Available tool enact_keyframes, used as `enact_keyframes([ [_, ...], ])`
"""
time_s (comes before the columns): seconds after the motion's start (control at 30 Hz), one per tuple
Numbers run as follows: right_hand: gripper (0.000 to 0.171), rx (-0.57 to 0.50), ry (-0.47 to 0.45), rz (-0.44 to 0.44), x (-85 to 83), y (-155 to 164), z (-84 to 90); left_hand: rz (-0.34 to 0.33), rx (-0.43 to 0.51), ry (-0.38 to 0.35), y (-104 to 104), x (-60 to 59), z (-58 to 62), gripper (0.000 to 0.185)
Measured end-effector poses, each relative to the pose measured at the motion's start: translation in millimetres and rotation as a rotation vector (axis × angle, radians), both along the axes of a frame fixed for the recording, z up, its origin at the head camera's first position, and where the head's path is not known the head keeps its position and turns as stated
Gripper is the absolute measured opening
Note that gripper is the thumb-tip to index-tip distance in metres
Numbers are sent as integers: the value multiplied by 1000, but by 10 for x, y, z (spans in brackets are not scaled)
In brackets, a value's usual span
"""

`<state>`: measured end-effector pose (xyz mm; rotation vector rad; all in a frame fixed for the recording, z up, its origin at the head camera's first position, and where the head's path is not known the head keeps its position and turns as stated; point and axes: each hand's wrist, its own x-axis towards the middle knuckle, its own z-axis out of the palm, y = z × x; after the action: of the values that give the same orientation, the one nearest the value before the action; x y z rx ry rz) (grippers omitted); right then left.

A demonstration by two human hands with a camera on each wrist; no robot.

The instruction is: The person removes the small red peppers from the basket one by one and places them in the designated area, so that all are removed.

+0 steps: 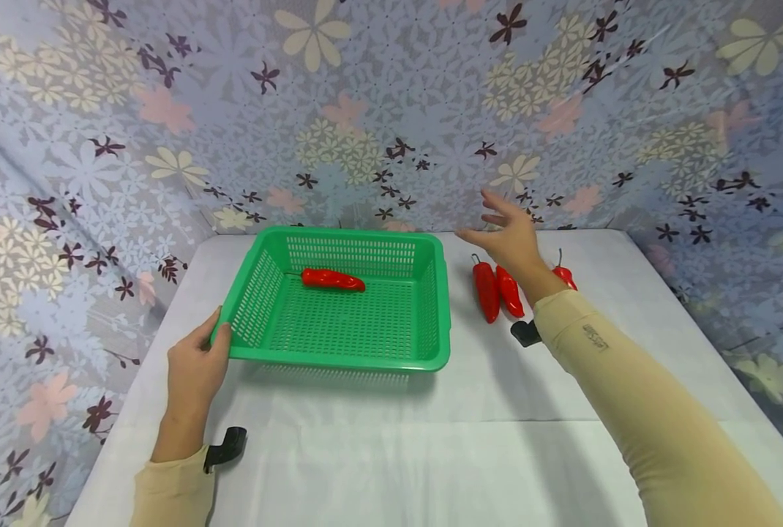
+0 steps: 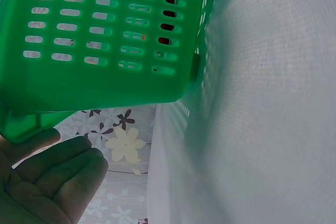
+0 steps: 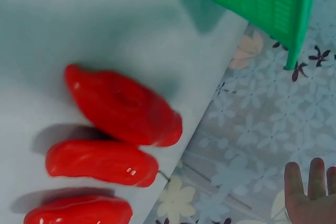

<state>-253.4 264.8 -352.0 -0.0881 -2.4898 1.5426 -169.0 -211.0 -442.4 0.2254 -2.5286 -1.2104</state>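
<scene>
1. The near left corner of the basket (image 1: 339,304) is held by the left hand (image 1: 194,369), with the thumb on the rim and the fingers curled under it. That corner looks to be lifted a little off the table (image 1: 378,454). If the grip is let go fast, the basket could be dropped and bumped.
2. One pepper (image 1: 332,279) is lying inside the basket, near its far wall. If the basket is tipped more, this pepper could be rolled about or even spilled out.
3. Three peppers (image 1: 497,291) are lying on the table just right of the basket, close side by side. If only one is grabbed, the others could be knocked and rolled away.
4. The right hand (image 1: 506,236) is held in the air above those peppers, right of the basket, with its fingers spread apart and nothing held. If it is brought down too fast, a pepper could be pushed off the table's far edge.
</scene>
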Motion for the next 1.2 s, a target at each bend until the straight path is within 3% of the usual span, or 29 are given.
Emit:
enact_keyframes([
  [0.67, 75, -74, 65, 179, -165, -679, 12, 2, 6, -35, -70, 18, -1, 48],
  [0.93, 71, -118, 29, 232, -201, -902, -8, -6, 5, -19, -83, -2, -19, 47],
  [1.2, 71, -11, -39, 275, -223, -1069, -91, -28, 5, -41, -48, -21, 8, 49],
])
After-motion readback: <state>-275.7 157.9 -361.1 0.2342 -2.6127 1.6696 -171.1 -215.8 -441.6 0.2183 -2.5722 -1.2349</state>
